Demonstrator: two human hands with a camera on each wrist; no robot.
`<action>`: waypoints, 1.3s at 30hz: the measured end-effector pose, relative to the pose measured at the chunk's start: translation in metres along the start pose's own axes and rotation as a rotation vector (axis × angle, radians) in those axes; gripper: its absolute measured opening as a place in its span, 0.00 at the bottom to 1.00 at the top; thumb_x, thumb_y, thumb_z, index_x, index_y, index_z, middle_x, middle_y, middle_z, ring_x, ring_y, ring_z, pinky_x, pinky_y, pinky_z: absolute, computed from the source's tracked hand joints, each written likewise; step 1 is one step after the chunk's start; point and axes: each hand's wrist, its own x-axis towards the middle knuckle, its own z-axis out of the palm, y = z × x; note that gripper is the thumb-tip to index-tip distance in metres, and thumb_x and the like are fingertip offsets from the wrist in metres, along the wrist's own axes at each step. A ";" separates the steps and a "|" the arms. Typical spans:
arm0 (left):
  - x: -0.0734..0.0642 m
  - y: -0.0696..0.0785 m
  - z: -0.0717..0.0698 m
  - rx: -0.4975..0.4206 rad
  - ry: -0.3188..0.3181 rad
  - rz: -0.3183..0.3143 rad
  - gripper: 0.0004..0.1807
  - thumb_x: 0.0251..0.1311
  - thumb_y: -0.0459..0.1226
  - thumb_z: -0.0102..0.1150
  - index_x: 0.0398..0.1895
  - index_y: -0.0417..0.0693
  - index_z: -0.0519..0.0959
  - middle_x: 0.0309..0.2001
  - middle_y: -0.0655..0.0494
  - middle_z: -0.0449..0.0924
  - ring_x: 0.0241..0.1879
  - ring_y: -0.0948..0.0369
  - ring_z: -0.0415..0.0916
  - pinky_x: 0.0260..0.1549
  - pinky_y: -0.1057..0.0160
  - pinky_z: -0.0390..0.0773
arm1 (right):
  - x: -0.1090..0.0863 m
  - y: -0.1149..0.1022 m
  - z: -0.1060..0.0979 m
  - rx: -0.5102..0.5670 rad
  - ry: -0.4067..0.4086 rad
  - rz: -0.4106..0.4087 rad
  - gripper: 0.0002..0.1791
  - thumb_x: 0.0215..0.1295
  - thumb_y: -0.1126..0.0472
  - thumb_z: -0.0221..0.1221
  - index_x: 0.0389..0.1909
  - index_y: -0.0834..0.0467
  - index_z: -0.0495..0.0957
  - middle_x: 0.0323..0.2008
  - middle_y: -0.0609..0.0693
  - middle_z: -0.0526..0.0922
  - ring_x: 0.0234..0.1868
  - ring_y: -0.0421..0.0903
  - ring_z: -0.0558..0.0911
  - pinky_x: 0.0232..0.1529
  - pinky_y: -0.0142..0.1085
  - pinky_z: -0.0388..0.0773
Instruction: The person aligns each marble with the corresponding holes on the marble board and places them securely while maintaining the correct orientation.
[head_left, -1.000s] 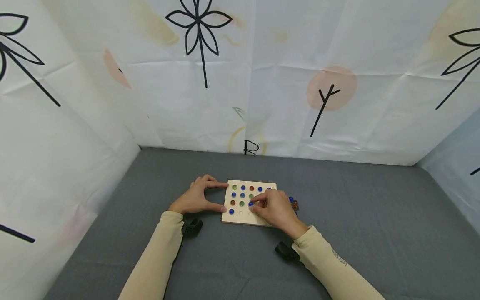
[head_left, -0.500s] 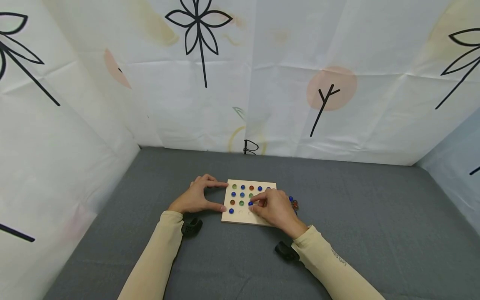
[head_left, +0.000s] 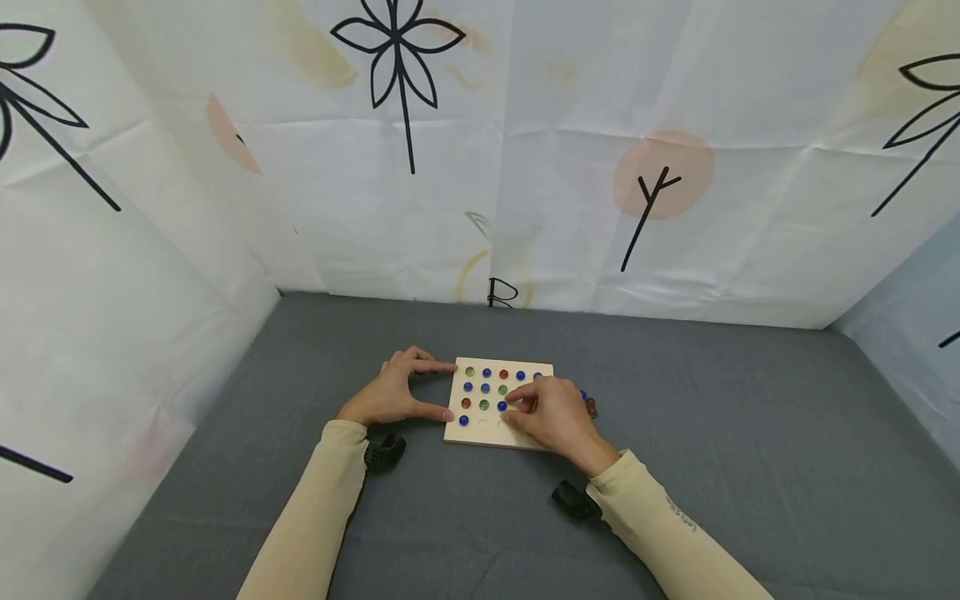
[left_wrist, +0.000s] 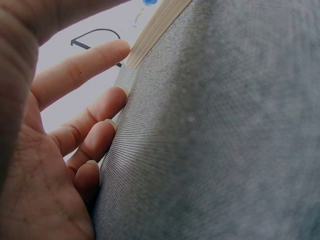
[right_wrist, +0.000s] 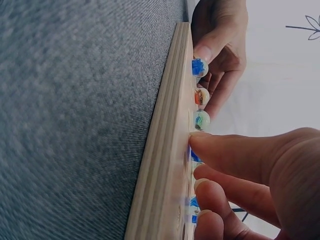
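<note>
A pale wooden board (head_left: 487, 436) with rows of round hollows lies on the grey cloth, several glass marbles seated in it. My left hand (head_left: 392, 392) steadies its left side, straight index finger at the far corner and thumb at the near left edge. My right hand (head_left: 551, 414) is over the board's right part. Its thumb and index finger stand slightly apart beside a blue marble (head_left: 502, 406) in the third row. In the right wrist view that blue marble (right_wrist: 195, 156) shows partly behind the thumb, beside a green marble (right_wrist: 202, 120). The right hand hides the board's right hollows.
A few loose marbles (head_left: 591, 407), brown and blue, lie on the cloth just right of the board, partly behind the right hand. Grey cloth (head_left: 450, 517) covers the table. White patterned fabric (head_left: 570, 233) hangs behind and at the sides.
The right thumb and index finger have spread a little and drawn slightly right, off the blue marble, which stays in its place. The left hand and board keep still.
</note>
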 end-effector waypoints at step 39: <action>0.000 -0.001 0.001 -0.003 0.001 0.005 0.39 0.44 0.53 0.82 0.64 0.60 0.81 0.59 0.50 0.70 0.61 0.48 0.63 0.63 0.35 0.58 | -0.042 0.027 -0.051 -0.097 0.040 0.039 0.09 0.56 0.62 0.75 0.39 0.58 0.91 0.22 0.41 0.74 0.21 0.38 0.70 0.23 0.33 0.67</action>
